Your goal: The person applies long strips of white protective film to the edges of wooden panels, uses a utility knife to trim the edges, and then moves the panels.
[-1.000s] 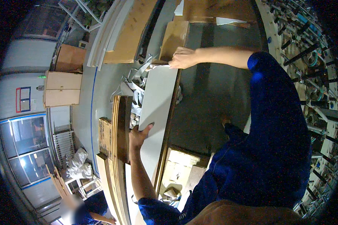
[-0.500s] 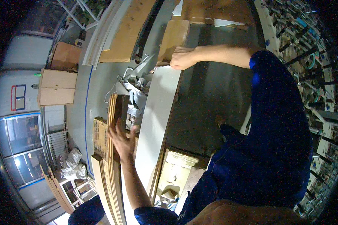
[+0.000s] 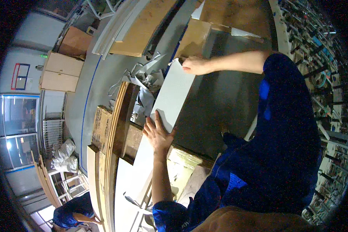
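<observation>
A long white board (image 3: 173,91) runs from the lower middle up toward the far end of the stack. My right hand (image 3: 197,65) is closed on its far corner, where a ragged strip of covering hangs off the edge. My left hand (image 3: 158,135) lies on the board's face partway along, palm down and fingers spread. Left of the board, crumpled grey-white film scraps (image 3: 145,98) lie in a heap. Closer to the left hand, a stack of brown-edged boards (image 3: 114,127) runs alongside.
A co-worker (image 3: 71,212) in dark blue bends at the lower left, one hand on the stacked boards. Large brown panels (image 3: 232,15) lie at the far side. A rack of metal parts (image 3: 324,77) lines the right. Cardboard boxes (image 3: 62,71) stand by the left wall.
My left hand has moved right from beside the stacked boards onto the white board. My right hand still holds the far end, which has shifted slightly right. A co-worker's arm has come into view.
</observation>
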{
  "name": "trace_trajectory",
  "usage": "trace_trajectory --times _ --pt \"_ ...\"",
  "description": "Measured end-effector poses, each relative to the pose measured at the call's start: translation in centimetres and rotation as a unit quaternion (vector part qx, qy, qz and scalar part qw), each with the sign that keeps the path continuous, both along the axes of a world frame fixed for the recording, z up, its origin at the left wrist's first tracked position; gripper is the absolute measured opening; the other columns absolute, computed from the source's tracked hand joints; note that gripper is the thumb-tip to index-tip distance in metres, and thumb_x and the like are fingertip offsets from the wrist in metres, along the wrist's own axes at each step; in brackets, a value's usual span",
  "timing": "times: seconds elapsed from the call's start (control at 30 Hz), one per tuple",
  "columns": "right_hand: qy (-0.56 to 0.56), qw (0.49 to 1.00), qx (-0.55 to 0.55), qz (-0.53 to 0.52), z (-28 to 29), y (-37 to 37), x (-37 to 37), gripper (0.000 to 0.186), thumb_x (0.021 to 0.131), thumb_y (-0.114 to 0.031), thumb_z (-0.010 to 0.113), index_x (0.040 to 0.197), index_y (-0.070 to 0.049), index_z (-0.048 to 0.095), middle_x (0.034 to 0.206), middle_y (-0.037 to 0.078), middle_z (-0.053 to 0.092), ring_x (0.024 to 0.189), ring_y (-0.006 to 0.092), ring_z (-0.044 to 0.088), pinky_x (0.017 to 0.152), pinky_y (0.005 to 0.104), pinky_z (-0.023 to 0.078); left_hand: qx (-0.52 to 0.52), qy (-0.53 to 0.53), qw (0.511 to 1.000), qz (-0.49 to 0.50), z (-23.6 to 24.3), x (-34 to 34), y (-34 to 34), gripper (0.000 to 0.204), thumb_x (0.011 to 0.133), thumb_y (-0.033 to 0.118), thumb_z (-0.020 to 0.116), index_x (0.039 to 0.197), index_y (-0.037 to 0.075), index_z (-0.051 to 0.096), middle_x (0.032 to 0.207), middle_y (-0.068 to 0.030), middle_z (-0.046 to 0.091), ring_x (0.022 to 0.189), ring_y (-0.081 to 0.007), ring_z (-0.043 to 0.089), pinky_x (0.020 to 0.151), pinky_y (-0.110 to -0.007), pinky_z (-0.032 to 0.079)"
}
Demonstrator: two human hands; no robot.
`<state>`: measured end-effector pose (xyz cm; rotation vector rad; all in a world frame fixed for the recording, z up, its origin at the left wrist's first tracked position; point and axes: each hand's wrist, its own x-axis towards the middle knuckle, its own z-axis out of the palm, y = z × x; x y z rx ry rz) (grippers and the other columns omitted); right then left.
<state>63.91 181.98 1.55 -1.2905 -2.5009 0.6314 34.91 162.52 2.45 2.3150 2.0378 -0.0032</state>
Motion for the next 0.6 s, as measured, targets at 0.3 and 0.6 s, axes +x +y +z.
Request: trace_trajectory --times 0.3,0.6 --pt "0.027 0.983 -0.164 -0.078 5.1 3.4 -0.1 0.061 0.093 -0.044 0.045 0.054 0.001 0.053 0.043 0.007 0.045 0.04 0.0174 0.048 0.042 0.0359 0.041 -0.003 -0.017 1.0 0.008 -0.4 -0.3 -0.1 0.105 0.067 0.052 0.075 0.147 0.01 0.022 0.143 -0.0243 0.03 0.129 -0.0406 0.031 0.109 -0.052 0.02" --pt "-0.242 0.967 -0.013 -0.085 1.9 5.8 -5.0 0.07 0.088 -0.056 0.049 0.097 0.011 0.065 0.102 0.03 0.063 0.101 0.0412 0.061 0.09 0.0487 0.045 -0.025 0.046 0.993 0.105 0.6 -6.3 -7.6 0.121 0.067 0.076 0.061 0.146 -0.003 0.015 0.147 -0.0286 0.022 0.138 -0.0422 0.02 0.114 -0.053 0.01"
